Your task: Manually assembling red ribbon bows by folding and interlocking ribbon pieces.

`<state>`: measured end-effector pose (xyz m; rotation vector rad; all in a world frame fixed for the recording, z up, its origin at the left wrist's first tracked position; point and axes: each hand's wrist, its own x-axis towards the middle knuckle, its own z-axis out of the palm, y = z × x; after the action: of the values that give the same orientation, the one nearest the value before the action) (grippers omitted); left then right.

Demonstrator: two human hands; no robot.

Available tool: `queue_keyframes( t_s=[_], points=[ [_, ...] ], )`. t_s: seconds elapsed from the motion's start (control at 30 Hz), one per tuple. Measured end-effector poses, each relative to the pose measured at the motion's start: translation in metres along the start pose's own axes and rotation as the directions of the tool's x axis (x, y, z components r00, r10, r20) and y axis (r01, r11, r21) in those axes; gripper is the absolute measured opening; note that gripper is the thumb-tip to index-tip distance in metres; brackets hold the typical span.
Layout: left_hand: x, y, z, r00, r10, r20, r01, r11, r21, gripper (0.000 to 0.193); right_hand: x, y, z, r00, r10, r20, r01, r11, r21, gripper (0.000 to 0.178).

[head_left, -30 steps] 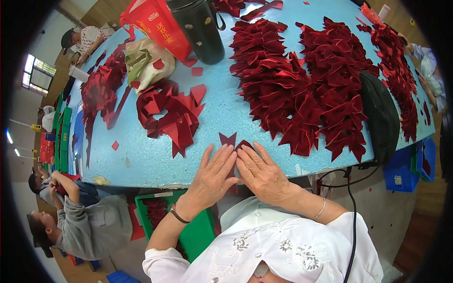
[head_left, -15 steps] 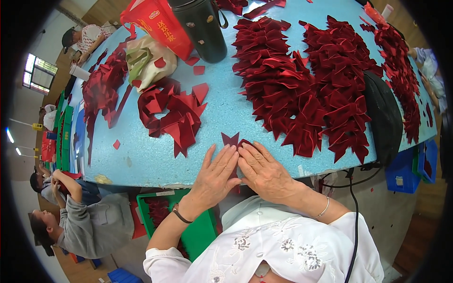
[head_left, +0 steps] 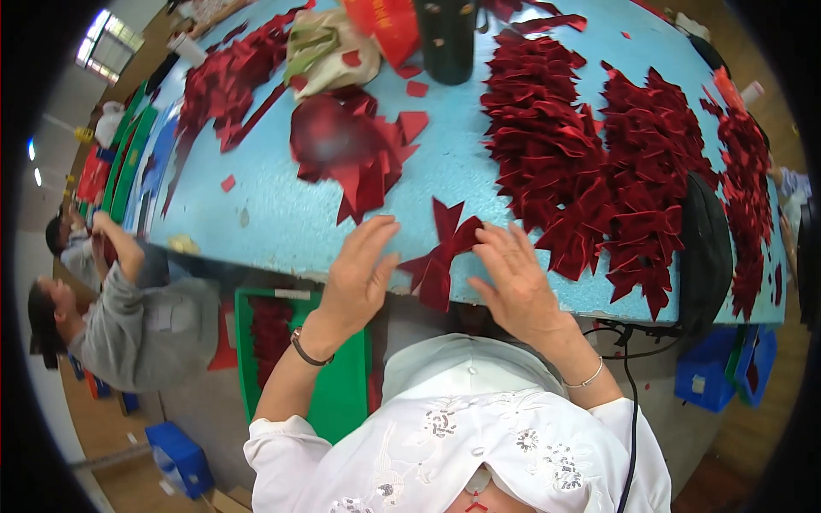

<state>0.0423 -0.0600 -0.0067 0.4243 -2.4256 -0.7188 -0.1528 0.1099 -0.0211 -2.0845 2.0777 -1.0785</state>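
A dark red velvet ribbon bow [head_left: 443, 255] lies at the near edge of the blue table, between my two hands, one tail reaching past the edge. To its left, my left hand [head_left: 357, 267] hovers with thumb and fingers apart, holding nothing. My right hand [head_left: 516, 282] is on the other side, thumb spread away, its fingertips at the bow's right loop; whether they touch it I cannot tell. Beyond my left hand sits a loose heap of red ribbon pieces [head_left: 376, 152]. Finished-looking bows stand in a dense row [head_left: 547, 137] ahead of my right hand.
A second row of bows [head_left: 654, 162] lies farther right, beside a black bag [head_left: 706, 248]. At the back stand a dark tumbler [head_left: 446, 43], a red bag [head_left: 386, 27] and a cloth bag [head_left: 346, 73]. Below the edge is a green crate [head_left: 338, 402]; a black cable [head_left: 631, 402] hangs right.
My hands have come apart from over the ribbon, uncovering the bow between them. The whole view has shifted, so the table things sit farther right.
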Motion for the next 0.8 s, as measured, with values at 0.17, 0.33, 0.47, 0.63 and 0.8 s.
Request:
queue_keyframes(
  t_s=[0.17, 0.33, 0.47, 0.63, 0.8],
  points=[
    [-0.044, 0.014, -0.001, 0.967, -0.137, -0.216, 0.146, 0.989, 0.024, 0.021, -0.002, 0.005, 0.002, 0.995, -0.037, -0.088, 0.042, 0.998, 0.054, 0.032],
    [-0.066, 0.04, 0.022, 0.963, -0.148, -0.225, 0.161, 0.986, 0.04, 0.018, 0.003, 0.004, 0.006, 0.992, -0.086, -0.094, 0.093, 0.993, 0.069, 0.03],
    [-0.069, 0.049, 0.041, 0.943, -0.261, -0.205, 0.255, 0.965, -0.058, 0.021, 0.004, 0.002, 0.009, 0.991, -0.114, -0.074, 0.116, 0.993, 0.017, 0.03],
    [-0.054, 0.045, 0.045, 0.958, -0.11, -0.264, 0.128, 0.99, 0.054, 0.022, 0.002, 0.004, 0.012, 0.992, -0.124, 0.014, 0.124, 0.992, -0.038, 0.025],
    [-0.027, 0.038, 0.04, 0.975, 0.087, -0.204, -0.061, 0.99, 0.128, 0.027, 0.001, 0.006, 0.011, 0.994, -0.107, 0.03, 0.107, 0.994, -0.016, 0.021]
  ],
)
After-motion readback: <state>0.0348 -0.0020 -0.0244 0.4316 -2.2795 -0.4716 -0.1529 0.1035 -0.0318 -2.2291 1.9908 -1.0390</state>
